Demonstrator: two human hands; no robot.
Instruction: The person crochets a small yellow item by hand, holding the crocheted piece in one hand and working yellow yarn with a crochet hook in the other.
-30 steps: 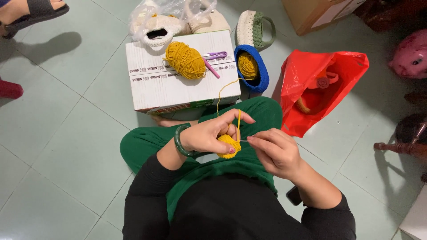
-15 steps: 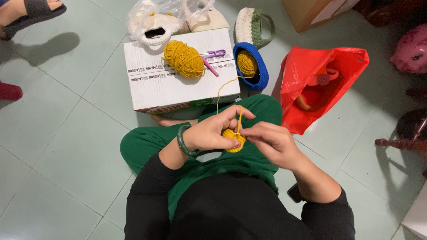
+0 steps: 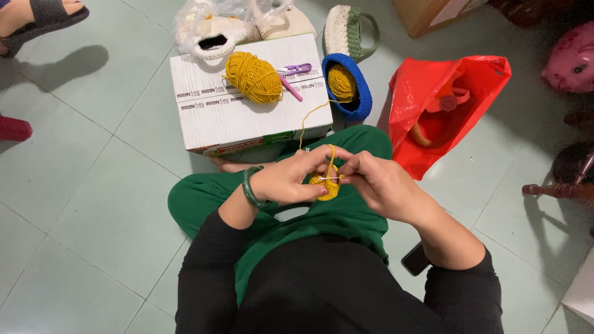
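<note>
I sit cross-legged on the floor in green trousers. My left hand [image 3: 291,180], with a green bangle on the wrist, holds a small yellow crochet piece [image 3: 323,185] over my lap. My right hand [image 3: 377,185] pinches a thin metal crochet hook [image 3: 329,179] whose tip is in the piece. A yellow yarn strand [image 3: 309,117] runs up from the piece to a yarn ball inside a blue crocheted basket [image 3: 352,86]. A second yellow yarn ball [image 3: 252,77] lies on a white cardboard box [image 3: 216,117].
Small purple scissors and a pink hook [image 3: 291,80] lie on the box. A clear plastic bag with a cream crocheted bag [image 3: 213,31] is behind it. A cream-and-green crocheted bag [image 3: 346,28], a red plastic bag [image 3: 442,102], a pink toy [image 3: 572,62], another person's sandalled foot [image 3: 37,15], and a phone [image 3: 414,260] are around.
My hands have drawn closer together over the yellow piece, and the right hand has brought the hook into it. The view has shifted slightly.
</note>
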